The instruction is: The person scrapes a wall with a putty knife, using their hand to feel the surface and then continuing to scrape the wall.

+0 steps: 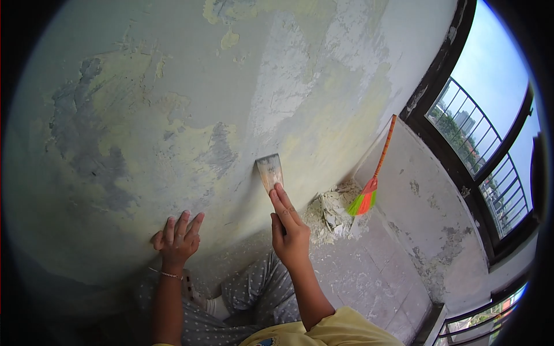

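Head view. One scraper (269,170), flared flat blade, is sitting at centre frame; the right hand (290,228) is gripping its handle, two fingers lying along it. The left hand (179,239), lower left of centre, is spreading its fingers against the wall (190,104), whose patchy grey-yellow plaster is showing rough, peeled edges. Right of centre, a fan-shaped orange-and-green broom (369,181) is standing by crumbly pale debris (332,210).
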The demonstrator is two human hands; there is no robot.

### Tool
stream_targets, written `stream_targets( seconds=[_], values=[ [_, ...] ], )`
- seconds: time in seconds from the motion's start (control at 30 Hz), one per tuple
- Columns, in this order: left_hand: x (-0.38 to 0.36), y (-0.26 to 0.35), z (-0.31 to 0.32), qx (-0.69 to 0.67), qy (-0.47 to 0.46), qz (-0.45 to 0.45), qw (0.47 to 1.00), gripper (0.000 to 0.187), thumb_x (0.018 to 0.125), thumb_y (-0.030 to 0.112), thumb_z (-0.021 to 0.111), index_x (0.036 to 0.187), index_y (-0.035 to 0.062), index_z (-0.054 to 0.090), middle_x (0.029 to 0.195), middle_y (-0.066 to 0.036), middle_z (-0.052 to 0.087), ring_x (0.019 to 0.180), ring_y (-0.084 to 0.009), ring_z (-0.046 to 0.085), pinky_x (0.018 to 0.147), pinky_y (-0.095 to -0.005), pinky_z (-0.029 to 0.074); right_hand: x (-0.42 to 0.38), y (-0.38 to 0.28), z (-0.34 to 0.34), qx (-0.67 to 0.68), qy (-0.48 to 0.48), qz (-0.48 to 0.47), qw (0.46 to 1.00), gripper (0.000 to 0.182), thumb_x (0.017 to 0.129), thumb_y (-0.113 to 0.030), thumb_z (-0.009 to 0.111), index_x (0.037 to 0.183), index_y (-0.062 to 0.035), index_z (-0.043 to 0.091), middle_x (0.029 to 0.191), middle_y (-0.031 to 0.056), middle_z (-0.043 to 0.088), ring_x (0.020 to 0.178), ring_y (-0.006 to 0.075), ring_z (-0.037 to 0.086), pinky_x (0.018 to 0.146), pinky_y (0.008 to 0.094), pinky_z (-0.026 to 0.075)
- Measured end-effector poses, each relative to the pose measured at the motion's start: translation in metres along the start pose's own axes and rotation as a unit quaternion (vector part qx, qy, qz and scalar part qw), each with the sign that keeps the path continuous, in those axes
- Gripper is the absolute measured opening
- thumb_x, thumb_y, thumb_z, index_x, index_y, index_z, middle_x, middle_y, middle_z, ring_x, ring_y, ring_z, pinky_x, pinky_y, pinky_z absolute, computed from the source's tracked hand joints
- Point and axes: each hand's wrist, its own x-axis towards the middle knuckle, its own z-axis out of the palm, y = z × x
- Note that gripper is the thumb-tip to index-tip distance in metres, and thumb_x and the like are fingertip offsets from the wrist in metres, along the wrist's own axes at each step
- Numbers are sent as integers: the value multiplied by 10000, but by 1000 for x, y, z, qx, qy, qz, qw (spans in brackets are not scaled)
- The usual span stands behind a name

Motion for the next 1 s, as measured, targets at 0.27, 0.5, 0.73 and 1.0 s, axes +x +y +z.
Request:
stream_targets(
  seconds=[0.27,0.5,0.73,1.0],
  values=[
    [-3,2,1,2,-6,12,1000,477,827,318,496,1294,410,528,1413,68,433,1333,-188,309,1007,-387,188,-6,8,10,53,29,9,998,507,814,54,573,1274,-159,569,1320,49,539,1006,233,650,688,278,553],
    [-2,4,5,25,2,10,1000,467,833,314,480,1289,400,527,1408,50,423,1327,-207,307,970,-383,223,60,-6,-8,37,97,-28,994,507,803,63,577,1266,-143,572,1316,43,545,983,224,660,664,276,557],
    [-2,4,5,31,8,24,999,411,854,298,482,1255,346,557,1417,-11,406,1329,-253,305,927,-408,282,-2,8,11,45,0,19,999,493,802,43,599,1255,-149,585,1302,38,558,873,192,687,588,256,540],
    [1,3,4,16,14,24,1000,415,847,290,490,1251,350,561,1417,-5,408,1323,-246,313,918,-396,287,-4,13,23,32,27,5,999,484,808,38,603,1253,-152,589,1291,41,568,845,190,690,590,256,536]
  ],
)
